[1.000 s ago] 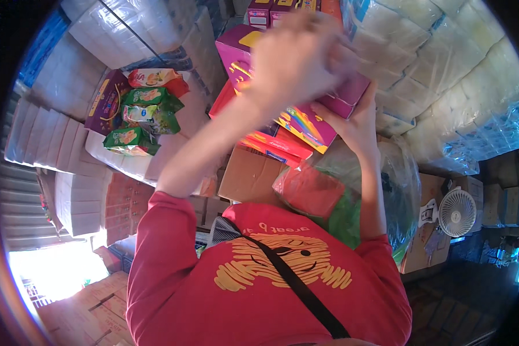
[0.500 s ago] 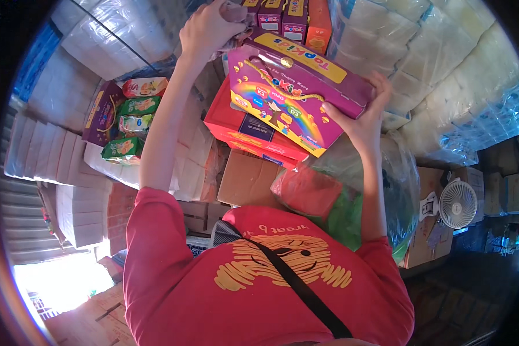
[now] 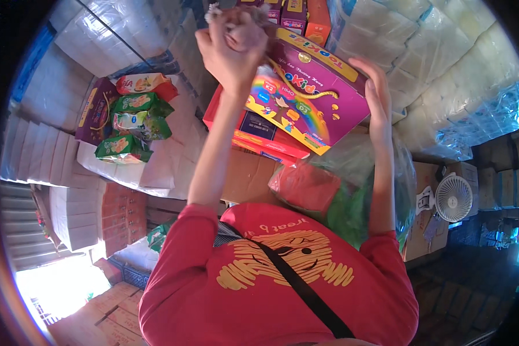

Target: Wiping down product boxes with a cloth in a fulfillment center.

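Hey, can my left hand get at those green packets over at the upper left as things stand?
Probably yes: nothing appears to stand between the left hand and the green packets, which lie uncovered. But it is closed around a crumpled cloth, so it would likely need to free its grip first.

The carton [image 3: 314,108] is showing purple, with a rainbow arching across its front and a yellow cord handle [image 3: 323,95]. The cloth [image 3: 242,29] is looking greyish pink, though blur is muddying it. The red shirt [image 3: 242,311] is bearing scribbled yellow lines.
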{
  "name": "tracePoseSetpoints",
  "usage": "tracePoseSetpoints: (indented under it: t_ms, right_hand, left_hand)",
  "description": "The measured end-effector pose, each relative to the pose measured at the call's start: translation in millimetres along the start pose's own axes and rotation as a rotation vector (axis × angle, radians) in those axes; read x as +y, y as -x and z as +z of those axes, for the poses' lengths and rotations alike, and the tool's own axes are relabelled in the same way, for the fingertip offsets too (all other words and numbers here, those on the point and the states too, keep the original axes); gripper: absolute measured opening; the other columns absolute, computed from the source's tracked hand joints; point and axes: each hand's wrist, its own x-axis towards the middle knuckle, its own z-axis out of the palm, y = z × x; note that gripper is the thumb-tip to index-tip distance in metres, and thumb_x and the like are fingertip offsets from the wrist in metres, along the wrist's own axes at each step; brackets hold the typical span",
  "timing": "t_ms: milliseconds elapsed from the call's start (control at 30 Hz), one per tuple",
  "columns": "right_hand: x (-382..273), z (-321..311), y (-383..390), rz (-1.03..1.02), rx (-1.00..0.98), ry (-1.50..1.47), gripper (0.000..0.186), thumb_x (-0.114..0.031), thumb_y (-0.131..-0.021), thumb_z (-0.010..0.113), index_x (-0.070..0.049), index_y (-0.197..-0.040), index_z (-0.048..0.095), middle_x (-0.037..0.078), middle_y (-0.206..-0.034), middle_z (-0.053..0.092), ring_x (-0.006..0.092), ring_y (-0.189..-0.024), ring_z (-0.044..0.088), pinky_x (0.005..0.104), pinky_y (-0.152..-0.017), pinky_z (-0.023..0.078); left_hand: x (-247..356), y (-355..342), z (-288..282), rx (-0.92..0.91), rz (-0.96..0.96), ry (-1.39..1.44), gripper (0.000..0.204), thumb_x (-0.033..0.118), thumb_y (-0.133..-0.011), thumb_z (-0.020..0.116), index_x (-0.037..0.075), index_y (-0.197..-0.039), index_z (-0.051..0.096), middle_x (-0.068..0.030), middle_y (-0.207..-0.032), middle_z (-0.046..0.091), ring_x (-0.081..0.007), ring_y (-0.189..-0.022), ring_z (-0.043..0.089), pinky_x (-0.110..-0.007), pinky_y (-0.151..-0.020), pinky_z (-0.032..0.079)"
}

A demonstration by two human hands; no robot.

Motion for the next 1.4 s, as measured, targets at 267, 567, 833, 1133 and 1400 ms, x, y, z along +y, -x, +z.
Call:
tracePoseSetpoints:
  t_ms: [267, 567, 833, 1133, 1400]
  right_hand:
    - [32.4, 0.8, 14.3, 0.225, 0.070, -0.488, 0.064, -0.049, -0.099, 0.023, 0.006, -0.114, 0.052, 0.013, -0.112, 0.058, 0.0203, -0.107, 0.053, 0.0320, -0.096, 0.038]
    - [29.9, 2.4, 0.1, 0.061, 0.050, -0.178, 0.054, -0.043, -0.100, 0.025, 0.001, -0.106, 0.055, 0.013, -0.101, 0.064, 0.0193, -0.102, 0.055, 0.0306, -0.092, 0.039]
    - [34.4, -3.6, 15.4, 0.204, 0.044, -0.375, 0.050, -0.044, -0.099, 0.028, -0.001, -0.118, 0.045, 0.012, -0.114, 0.054, 0.0188, -0.106, 0.051, 0.0319, -0.095, 0.037]
    - [13.0, -13.6, -5.7, 0.056, -0.099, 0.117, 0.038, -0.018, -0.075, 0.073, -0.005, -0.106, 0.057, 0.009, -0.104, 0.062, 0.0195, -0.094, 0.062, 0.0303, -0.081, 0.048]
    - [5.8, 7.7, -2.3, -0.100, 0.046, 0.411, 0.030, -0.019, -0.068, 0.077, -0.013, -0.095, 0.064, 0.003, -0.086, 0.064, 0.0243, -0.073, 0.064, 0.0338, -0.063, 0.051]
  left_hand:
    - [99.7, 100.1, -9.3, -0.325, 0.448, 0.156, 0.026, 0.026, -0.070, 0.057, 0.026, -0.095, 0.064, -0.0120, -0.094, 0.054, -0.0259, -0.079, 0.053, -0.037, -0.064, 0.043]
    - [3.7, 22.7, 0.8, 0.018, -0.055, -0.105, 0.041, 0.020, -0.059, 0.077, 0.007, -0.093, 0.059, -0.0133, -0.090, 0.057, -0.0340, -0.084, 0.056, -0.042, -0.073, 0.046]
    - [107.3, 99.6, -9.3, -0.432, 0.420, 0.139, 0.044, 0.033, -0.051, 0.071, 0.021, -0.092, 0.063, -0.0106, -0.097, 0.055, -0.0265, -0.083, 0.055, -0.038, -0.064, 0.043]
    - [-13.4, 26.4, 0.8, -0.131, -0.052, -0.132, 0.052, 0.026, -0.057, 0.080, 0.005, -0.100, 0.059, -0.0138, -0.092, 0.060, -0.0344, -0.088, 0.059, -0.040, -0.076, 0.047]
    - [-68.0, 22.5, -32.0, -0.114, -0.360, 0.254, 0.046, 0.016, -0.061, 0.080, 0.003, -0.100, 0.059, -0.0096, -0.096, 0.064, -0.0191, -0.088, 0.062, -0.032, -0.083, 0.048]
